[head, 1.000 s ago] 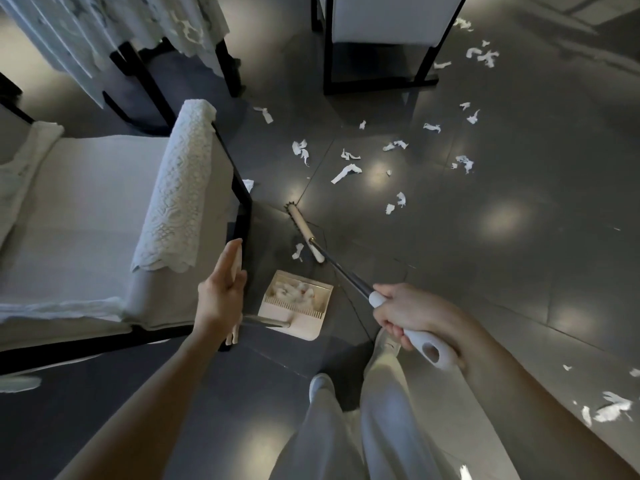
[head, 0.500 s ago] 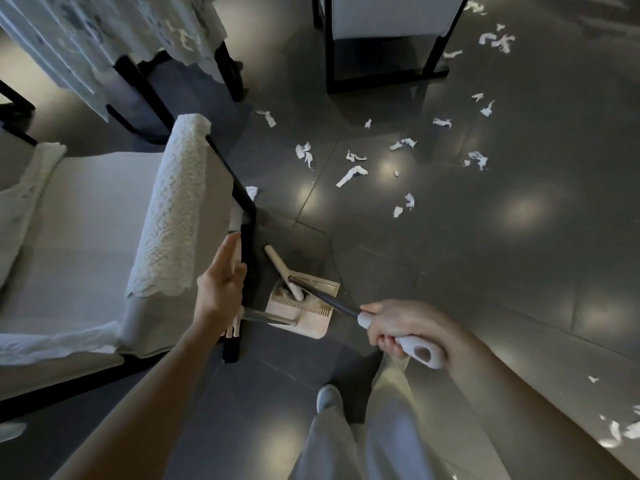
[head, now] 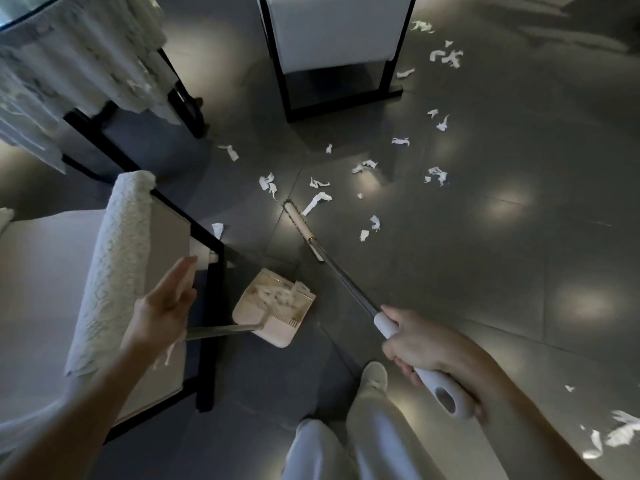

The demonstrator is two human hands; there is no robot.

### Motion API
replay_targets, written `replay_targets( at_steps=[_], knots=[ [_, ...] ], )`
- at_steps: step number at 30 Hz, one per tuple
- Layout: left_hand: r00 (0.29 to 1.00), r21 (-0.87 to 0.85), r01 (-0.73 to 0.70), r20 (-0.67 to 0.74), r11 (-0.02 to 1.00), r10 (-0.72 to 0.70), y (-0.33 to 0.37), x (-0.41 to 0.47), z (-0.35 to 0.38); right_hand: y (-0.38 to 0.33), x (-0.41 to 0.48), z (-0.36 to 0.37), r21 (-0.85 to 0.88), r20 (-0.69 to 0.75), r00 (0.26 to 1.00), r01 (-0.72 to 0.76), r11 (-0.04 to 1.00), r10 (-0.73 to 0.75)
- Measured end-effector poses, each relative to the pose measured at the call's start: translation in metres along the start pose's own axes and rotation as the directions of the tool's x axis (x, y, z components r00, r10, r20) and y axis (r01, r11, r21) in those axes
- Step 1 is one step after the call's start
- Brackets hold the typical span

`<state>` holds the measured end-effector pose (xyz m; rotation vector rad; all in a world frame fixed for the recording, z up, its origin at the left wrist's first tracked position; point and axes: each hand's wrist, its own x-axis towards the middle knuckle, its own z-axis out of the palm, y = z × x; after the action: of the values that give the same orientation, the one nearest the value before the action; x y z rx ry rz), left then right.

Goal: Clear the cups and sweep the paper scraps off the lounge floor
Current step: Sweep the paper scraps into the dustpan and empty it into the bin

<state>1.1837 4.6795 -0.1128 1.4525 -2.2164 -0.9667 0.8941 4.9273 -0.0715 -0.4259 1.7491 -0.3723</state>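
The lace-draped armchair (head: 117, 258) fills my feed left of the dustpan (head: 273, 306), its black frame leg standing just beside the pan. My left hand (head: 162, 306), also left of the dustpan, grips the white top of the pan's long metal handle. The thumb lies up along the grip, and the fingers are turned away from me. The dustpan sits low at the dark tiled floor (head: 519, 306); I cannot tell whether it touches the tiles. A heap of paper scraps (head: 277, 296) lies inside it. Beyond the dustpan and a little to its right, the broom (head: 301, 230) has its head down on the floor, apart from the pan. One long scrap (head: 317, 200) lies just beside the head's far end. Right of the dustpan and nearer me, my right hand (head: 426, 348) is curled tight round the broom's white grip. A shoe (head: 375, 374) shows between pan and hand. Loose scraps (head: 438, 174) dot the floor beyond and right of the dustpan, with more far right, nearer me.
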Motion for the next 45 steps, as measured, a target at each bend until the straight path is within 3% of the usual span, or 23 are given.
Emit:
replay_targets(
  at_steps=[5, 8, 15, 21, 28, 34, 38, 45],
  knots=[
    [0.996, -0.147, 0.037, -0.078, 0.988, -0.048, 0.011, 0.014, -0.005, -0.016, 0.024, -0.040, 0.213, -0.028, 0.999, -0.016, 0.977, 0.023],
    [0.997, -0.156, -0.004, -0.081, 0.988, -0.009, 0.027, 0.026, 0.007, -0.029, 0.035, -0.048, 0.299, -0.026, 0.999, -0.034, 0.954, 0.044],
    [1.000, -0.162, -0.024, -0.002, 0.987, 0.024, 0.019, 0.009, 0.017, -0.028, 0.050, -0.037, 0.277, -0.039, 0.996, -0.071, 0.958, 0.085],
    [0.999, -0.156, 0.042, 0.017, 0.987, -0.040, -0.024, -0.033, 0.014, -0.021, 0.062, 0.000, 0.112, -0.049, 0.996, -0.064, 0.992, 0.070],
    [0.997, -0.076, 0.050, 0.067, 0.996, -0.045, -0.053, -0.065, -0.003, 0.001, 0.077, 0.058, 0.327, 0.078, 0.966, -0.260, 0.909, 0.248],
    [0.999, -0.147, 0.005, 0.054, 0.989, 0.003, -0.071, -0.072, -0.015, 0.010, 0.075, 0.109, 0.211, 0.044, 0.947, -0.321, 0.923, 0.319],
    [0.996, -0.130, 0.018, 0.091, 0.991, -0.006, -0.082, -0.053, -0.019, -0.002, 0.061, 0.151, 0.031, 0.007, 0.944, -0.331, 0.943, 0.331],
    [0.990, -0.157, -0.004, 0.140, 0.988, 0.026, -0.098, -0.039, -0.030, 0.004, 0.009, 0.129, -0.061, 0.158, 0.943, -0.286, 0.956, 0.292]
  ],
)
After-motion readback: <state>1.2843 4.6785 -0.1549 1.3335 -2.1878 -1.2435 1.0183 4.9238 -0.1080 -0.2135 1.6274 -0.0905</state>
